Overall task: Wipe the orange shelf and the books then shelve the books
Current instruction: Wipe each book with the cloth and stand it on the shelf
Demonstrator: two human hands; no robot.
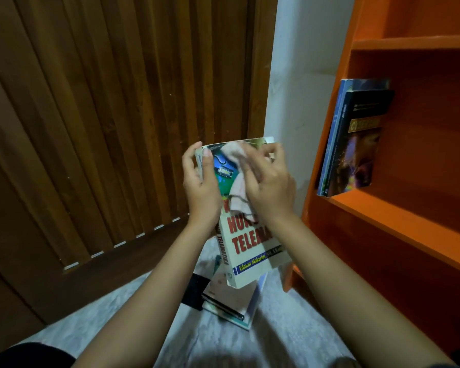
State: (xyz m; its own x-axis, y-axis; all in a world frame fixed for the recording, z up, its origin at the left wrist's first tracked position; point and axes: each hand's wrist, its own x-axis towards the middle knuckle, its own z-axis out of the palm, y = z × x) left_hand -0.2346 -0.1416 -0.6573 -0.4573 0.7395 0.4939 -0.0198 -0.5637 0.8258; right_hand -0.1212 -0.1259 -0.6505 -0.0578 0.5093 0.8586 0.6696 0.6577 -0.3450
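So, book [252, 251]: thick paperback, held up beside the orange shelf [383, 208], above the floor pile [229, 301].
Left hand [201, 187]: gripping its spine edge.
Right hand [268, 187]: clutching the cloth [237, 189] against the cover.
Handling: probably heavyish, glossy, a bit floppy; grab the spine.

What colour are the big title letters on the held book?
Red letters, clearest in the head view.
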